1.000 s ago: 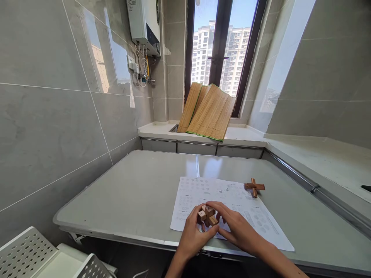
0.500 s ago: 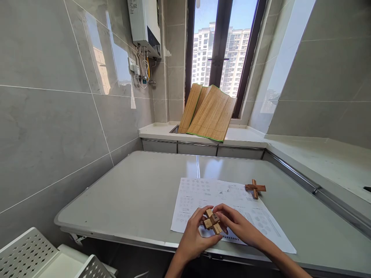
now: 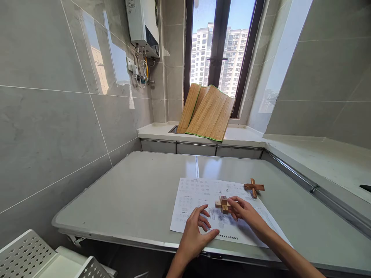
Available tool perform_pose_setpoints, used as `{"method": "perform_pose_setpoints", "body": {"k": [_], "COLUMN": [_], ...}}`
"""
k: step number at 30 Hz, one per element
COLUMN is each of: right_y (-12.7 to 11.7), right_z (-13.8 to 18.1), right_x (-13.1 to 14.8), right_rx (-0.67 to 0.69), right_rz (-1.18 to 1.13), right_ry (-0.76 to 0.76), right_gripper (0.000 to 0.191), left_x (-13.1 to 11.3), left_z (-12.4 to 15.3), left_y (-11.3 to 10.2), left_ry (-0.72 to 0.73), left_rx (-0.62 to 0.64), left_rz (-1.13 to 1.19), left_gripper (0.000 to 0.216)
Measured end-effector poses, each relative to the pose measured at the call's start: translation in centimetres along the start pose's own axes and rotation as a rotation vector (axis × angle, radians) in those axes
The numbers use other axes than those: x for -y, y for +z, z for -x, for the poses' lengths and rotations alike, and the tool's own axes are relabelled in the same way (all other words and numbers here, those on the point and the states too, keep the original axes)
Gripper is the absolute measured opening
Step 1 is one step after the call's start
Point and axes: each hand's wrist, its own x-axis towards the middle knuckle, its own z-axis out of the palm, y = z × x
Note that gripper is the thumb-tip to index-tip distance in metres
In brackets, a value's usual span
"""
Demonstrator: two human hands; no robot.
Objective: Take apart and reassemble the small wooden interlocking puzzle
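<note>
A: Right hand pinches the wooden puzzle, lower centre, on the paper.
B: Left hand spread loose near the table edge; bare tabletop stretches left.

Head cam, fwd-down over table

Bright daylight from the window; wall glare; edges bowed.
</note>
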Motion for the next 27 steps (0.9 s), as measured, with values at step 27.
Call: {"method": "perform_pose_setpoints", "body": {"k": [27], "right_y": [-5.8], "right_z": [-1.0], "right_x": [-3.1], "right_rx": [-0.366], "right_rz": [-0.301], "right_ry": [0.146], "right_gripper": [0.023], "left_x": [-0.8], "left_z": [0.2], "left_y": [0.1], "left_ry": [0.000], "left_rx": [-0.004], "left_rz": [-0.065], "left_gripper": [0.028]}}
